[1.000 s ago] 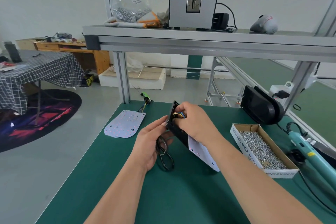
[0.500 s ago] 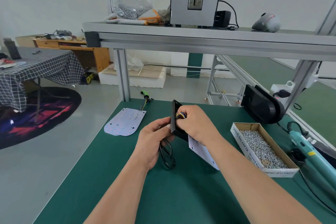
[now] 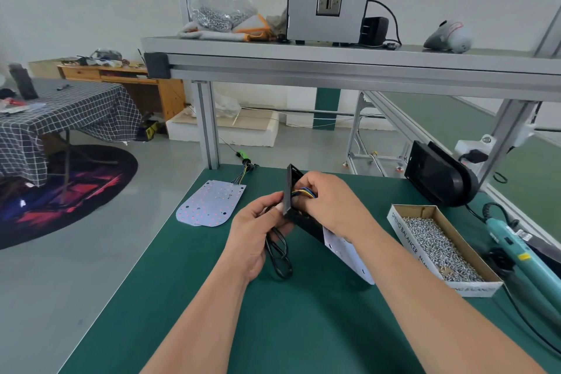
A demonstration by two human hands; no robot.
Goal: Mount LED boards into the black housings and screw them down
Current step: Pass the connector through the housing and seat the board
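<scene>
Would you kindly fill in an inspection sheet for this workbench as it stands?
Surface: green mat on the bench.
Job's things: black housing held on edge, white LED board beneath the right wrist; second LED board flat at left; second housing, screw box and electric screwdriver at right.
Clutter: screw bag on the upper shelf.
Grippers: left hand pinches the housing's edge; right hand grips it by the coloured wires.
Cables: black cable loops under the left hand.
Surroundings: checked-cloth table at left.
</scene>
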